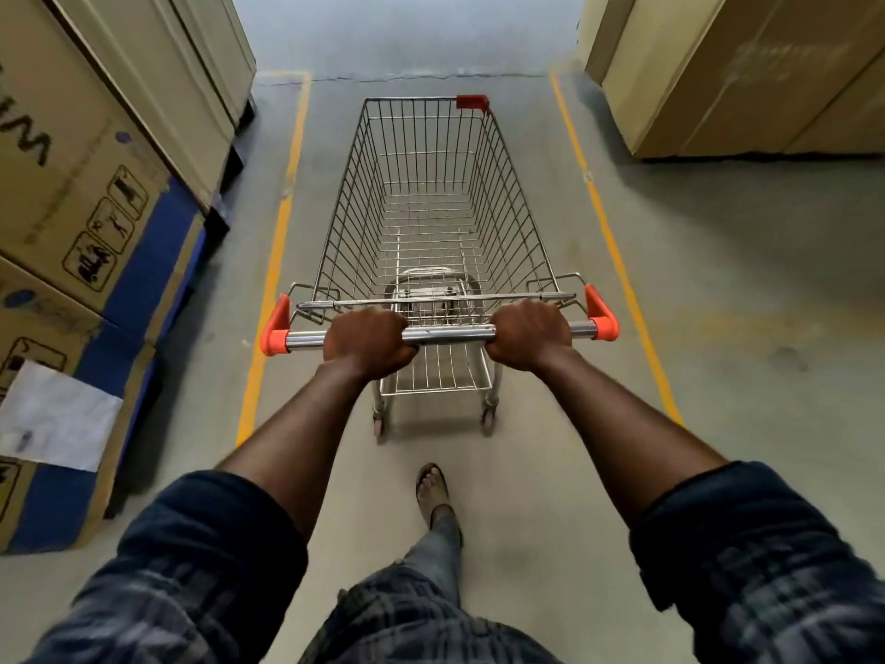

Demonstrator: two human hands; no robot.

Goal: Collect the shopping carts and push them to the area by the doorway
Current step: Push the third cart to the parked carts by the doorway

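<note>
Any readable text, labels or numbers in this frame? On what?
Upper left carton: large black letters cut by the frame edge, maybe "W"; unreadable whole.
Same carton: handling pictograms, no words.
White sheet: blurred.
Right carton: faint print, unreadable.
Shopping cart: none.

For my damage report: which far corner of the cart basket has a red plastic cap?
The far right one, where the red cap sits. The far left corner of the cart basket is bare wire.

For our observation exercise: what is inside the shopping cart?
No goods show in the shopping cart; floor shows through its mesh. The left hand and right hand gripping its handle bar hide part of the rear end.
</note>
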